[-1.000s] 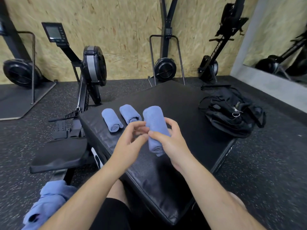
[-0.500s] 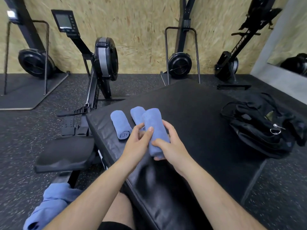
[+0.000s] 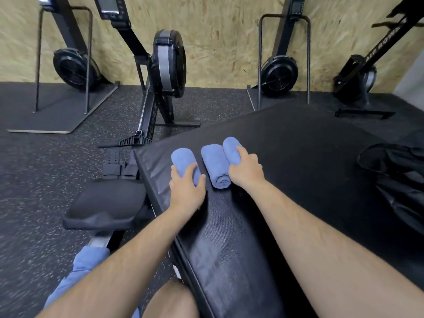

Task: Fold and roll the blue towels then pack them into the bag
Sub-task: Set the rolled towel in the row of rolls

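Head view: three rolled blue towels lie side by side at the centre of the counter [image 3: 298, 157].

Left hand [image 3: 187, 191]: fingers clamped round the left roll [image 3: 183, 158].

Right hand [image 3: 246, 171]: fingers clamped over the right roll [image 3: 230, 149], which touches the middle roll [image 3: 215, 164] on that roll's 3 o'clock side.

Bag [image 3: 399, 180]: on the counter at 3 o'clock.

Loose blue towel [image 3: 85, 267]: at 7 o'clock.

The rolled towels [image 3: 214, 164] are plain soft blue, same as the loose towel [image 3: 85, 269]. Counter [image 3: 286, 157] and bag [image 3: 401, 180] are both black. The floor [image 3: 46, 168] is dark grey with pale speckles, the wall [image 3: 218, 42] flecked tan chipboard. The rowing machine [image 3: 169, 63] is black, banded grey.
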